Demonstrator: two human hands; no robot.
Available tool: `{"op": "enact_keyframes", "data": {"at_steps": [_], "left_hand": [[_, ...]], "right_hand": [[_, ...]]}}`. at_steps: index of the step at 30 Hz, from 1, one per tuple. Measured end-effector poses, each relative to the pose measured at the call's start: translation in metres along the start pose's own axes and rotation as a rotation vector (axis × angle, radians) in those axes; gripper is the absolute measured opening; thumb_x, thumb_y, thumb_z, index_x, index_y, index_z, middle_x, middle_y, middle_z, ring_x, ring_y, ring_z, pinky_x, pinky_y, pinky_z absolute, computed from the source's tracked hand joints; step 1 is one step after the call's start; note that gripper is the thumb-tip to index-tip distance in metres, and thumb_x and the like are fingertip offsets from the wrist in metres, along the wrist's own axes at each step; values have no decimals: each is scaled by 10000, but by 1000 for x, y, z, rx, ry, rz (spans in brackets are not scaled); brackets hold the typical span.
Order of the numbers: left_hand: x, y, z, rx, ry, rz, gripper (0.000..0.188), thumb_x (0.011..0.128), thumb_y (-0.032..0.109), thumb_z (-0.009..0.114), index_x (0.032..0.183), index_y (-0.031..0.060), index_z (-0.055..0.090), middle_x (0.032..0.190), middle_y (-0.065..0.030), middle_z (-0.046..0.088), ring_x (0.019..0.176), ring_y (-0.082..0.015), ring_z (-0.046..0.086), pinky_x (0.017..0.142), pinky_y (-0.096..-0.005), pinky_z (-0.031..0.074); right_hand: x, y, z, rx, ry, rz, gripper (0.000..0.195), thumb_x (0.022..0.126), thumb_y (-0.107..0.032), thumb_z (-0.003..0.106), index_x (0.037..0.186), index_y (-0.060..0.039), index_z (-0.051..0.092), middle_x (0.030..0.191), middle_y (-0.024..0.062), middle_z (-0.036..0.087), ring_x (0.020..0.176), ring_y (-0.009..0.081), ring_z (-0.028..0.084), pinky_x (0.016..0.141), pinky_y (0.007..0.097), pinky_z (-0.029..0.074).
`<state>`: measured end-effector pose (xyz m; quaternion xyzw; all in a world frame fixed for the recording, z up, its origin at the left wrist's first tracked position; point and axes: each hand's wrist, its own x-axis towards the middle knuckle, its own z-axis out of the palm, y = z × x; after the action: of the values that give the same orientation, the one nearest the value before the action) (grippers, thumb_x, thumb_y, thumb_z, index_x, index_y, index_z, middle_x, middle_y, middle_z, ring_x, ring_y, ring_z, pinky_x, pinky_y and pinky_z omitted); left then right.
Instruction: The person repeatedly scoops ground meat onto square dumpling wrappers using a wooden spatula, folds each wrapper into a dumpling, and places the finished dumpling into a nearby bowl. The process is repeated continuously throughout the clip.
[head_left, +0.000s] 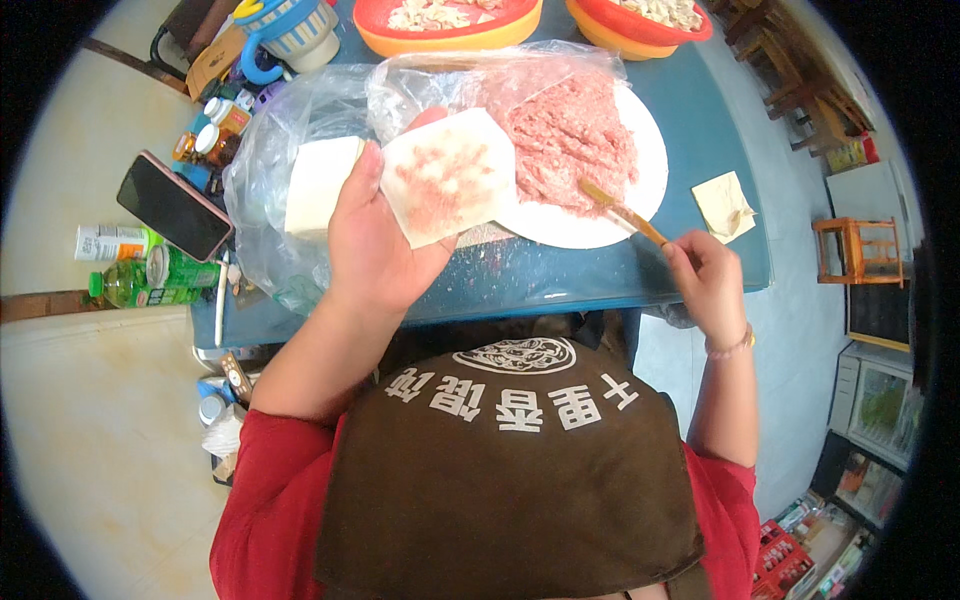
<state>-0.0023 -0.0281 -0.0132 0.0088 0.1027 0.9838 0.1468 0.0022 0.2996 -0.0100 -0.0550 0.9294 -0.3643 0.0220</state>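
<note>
My left hand is palm up with a thin square dough wrapper across its palm and fingers, a pinkish meat smear on the wrapper's middle. A stack of pale wrappers stands on clear plastic just left of my left thumb. In my right hand is a narrow wooden spatula, whose far end touches the pink minced meat. The meat lies on a white round plate, partly under a clear plastic bag. A loose, creased wrapper lies to the right of the plate.
Two red and orange baskets of pale folded pieces stand at the table's far edge. On the left are a blue and white cup, pill bottles, a phone, a green drink bottle and cans. A wooden stool stands beyond the table.
</note>
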Motion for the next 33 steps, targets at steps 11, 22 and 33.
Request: {"op": "enact_keyframes", "data": {"at_steps": [11, 22, 33], "left_hand": [[5, 5, 19, 51, -45, -54, 589, 1035, 400, 262, 1441, -17, 354, 1449, -175, 443, 1358, -344, 405, 1134, -486, 294], [5, -18, 21, 578, 123, 174, 432, 994, 188, 484, 1334, -74, 435, 1191, -146, 595, 1126, -284, 574, 1017, -446, 431], [11, -13, 12, 509, 152, 69, 261, 978, 153, 528, 1155, -39, 539, 952, -85, 592, 920, -231, 598, 822, -378, 491]], "right_hand": [[-11, -15, 34, -99, 141, -366, 86, 789, -77, 739, 829, -35, 675, 732, 120, 647, 644, 291, 633, 582, 370, 502], [0, -58, 48, 22, 92, -392, 85, 841, -105, 699, 806, -33, 670, 721, 142, 639, 655, 314, 637, 589, 370, 503], [-5, -38, 54, -114, 264, -685, 126, 757, -75, 765, 829, -46, 665, 724, 96, 636, 645, 279, 622, 575, 359, 506]]}}
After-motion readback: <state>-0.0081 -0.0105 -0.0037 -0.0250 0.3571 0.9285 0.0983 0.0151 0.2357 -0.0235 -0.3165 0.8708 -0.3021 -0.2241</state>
